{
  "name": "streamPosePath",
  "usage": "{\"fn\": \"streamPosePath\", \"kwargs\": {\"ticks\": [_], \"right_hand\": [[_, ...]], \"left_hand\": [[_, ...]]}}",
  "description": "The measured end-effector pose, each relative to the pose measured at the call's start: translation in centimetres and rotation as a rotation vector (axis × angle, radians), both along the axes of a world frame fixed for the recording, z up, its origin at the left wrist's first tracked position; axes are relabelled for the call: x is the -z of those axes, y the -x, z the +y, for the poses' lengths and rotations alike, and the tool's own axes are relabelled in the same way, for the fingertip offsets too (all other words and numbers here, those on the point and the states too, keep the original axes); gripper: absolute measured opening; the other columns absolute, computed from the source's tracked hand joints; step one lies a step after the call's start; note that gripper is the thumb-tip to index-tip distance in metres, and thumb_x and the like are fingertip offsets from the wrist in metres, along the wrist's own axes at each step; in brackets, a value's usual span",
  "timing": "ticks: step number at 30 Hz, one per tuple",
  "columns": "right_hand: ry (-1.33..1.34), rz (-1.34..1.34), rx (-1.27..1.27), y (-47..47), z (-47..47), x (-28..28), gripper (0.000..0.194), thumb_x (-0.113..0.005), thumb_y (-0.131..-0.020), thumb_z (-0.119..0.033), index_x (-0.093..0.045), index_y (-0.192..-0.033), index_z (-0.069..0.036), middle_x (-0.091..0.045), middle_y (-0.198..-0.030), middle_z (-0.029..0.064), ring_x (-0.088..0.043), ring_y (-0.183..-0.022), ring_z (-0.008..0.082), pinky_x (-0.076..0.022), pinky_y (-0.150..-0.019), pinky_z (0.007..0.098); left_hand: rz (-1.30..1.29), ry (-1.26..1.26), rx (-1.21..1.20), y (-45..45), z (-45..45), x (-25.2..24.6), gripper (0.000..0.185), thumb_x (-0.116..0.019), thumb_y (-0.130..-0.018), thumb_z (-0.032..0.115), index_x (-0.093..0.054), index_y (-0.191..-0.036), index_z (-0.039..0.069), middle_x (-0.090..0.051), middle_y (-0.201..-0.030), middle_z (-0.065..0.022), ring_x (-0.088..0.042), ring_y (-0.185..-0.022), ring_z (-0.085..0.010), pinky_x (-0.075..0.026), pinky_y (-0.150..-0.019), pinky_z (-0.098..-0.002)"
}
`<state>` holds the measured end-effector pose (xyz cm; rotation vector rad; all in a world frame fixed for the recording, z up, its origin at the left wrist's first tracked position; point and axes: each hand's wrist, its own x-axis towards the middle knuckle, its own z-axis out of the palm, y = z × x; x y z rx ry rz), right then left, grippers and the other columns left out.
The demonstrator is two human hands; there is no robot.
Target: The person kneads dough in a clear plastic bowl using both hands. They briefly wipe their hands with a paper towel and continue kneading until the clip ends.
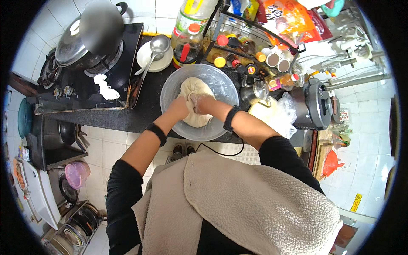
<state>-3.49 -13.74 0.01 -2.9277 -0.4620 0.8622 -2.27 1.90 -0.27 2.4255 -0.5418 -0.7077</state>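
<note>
A large metal bowl (224, 84) stands at the edge of the dark counter, its inner wall streaked with white. In it lies a thick mass of pale dough (196, 85), folded over itself. Both of my hands press into the dough's middle, side by side. My left hand (180, 108) is at the dough's left side, its fingers sunk in or hidden by the folds. My right hand (204, 103) pushes in from the right, its fingertips also hidden in the dough. A black band circles each forearm.
Left of the bowl are a white bowl with a metal ladle (160, 44) and a gas stove (124, 83) with a lidded pan. Bottles and a black wire rack (255, 27) stand behind. At right are a clear plastic bag (287, 111) and an electric cooker (314, 105).
</note>
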Motion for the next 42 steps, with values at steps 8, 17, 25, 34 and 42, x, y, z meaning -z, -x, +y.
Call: {"fn": "streamPosePath", "kwargs": {"ticks": [8,17,25,34,42], "right_hand": [[-1.141,-0.612,0.326,5.1,-5.6,-22.6,0.011,-0.055,-0.089,-0.012,-0.059,-0.085,-0.002,-0.058,-0.071,0.0028,-0.055,-0.061,0.0074,-0.0453,-0.056,0.0218],[-1.666,-1.481,-0.331,21.2,-4.7,-39.5,0.032,-0.043,-0.090,-0.012,-0.045,-0.058,-0.012,-0.045,-0.059,-0.0021,-0.041,-0.048,0.0095,-0.0396,-0.057,0.0257],[-1.705,-1.504,-0.394,25.1,-5.1,-41.4,0.036,-0.043,-0.090,-0.015,-0.043,-0.054,-0.012,-0.043,-0.052,-0.0023,-0.041,-0.041,0.0086,-0.0419,-0.052,0.0234],[-1.887,-1.601,-0.597,27.8,-4.7,-45.8,0.042,-0.043,-0.089,-0.019,-0.041,-0.048,-0.012,-0.040,-0.043,-0.0026,-0.041,-0.034,0.0076,-0.0446,-0.047,0.0208],[-1.836,-1.587,-0.517,27.7,-5.2,-45.9,0.036,-0.043,-0.090,-0.021,-0.043,-0.055,-0.012,-0.039,-0.048,-0.0023,-0.039,-0.038,0.0079,-0.0419,-0.048,0.0209]], "left_hand": [[-0.089,0.535,-0.043,0.3,2.3,-1.9,0.035,-0.057,-0.075,0.011,-0.055,-0.108,0.000,-0.061,-0.104,-0.0214,-0.057,-0.098,-0.0371,-0.046,-0.086,-0.0407],[0.328,0.616,-0.148,1.8,-0.1,-7.6,0.034,-0.053,-0.082,0.006,-0.053,-0.115,0.001,-0.061,-0.097,-0.0092,-0.058,-0.077,-0.0121,-0.047,-0.059,-0.0246],[0.256,0.621,-0.155,2.0,0.1,-6.5,0.034,-0.049,-0.079,0.001,-0.055,-0.112,0.001,-0.062,-0.090,-0.0097,-0.061,-0.071,-0.0141,-0.048,-0.051,-0.0232],[0.336,0.610,-0.189,3.3,2.2,-5.2,0.034,-0.053,-0.084,0.014,-0.052,-0.116,0.001,-0.061,-0.097,-0.0081,-0.062,-0.080,-0.0151,-0.050,-0.061,-0.0252],[0.298,0.677,-0.214,2.8,2.3,-6.6,0.034,-0.054,-0.084,0.016,-0.053,-0.115,0.002,-0.061,-0.096,-0.0072,-0.059,-0.079,-0.0132,-0.049,-0.062,-0.0244]]}}
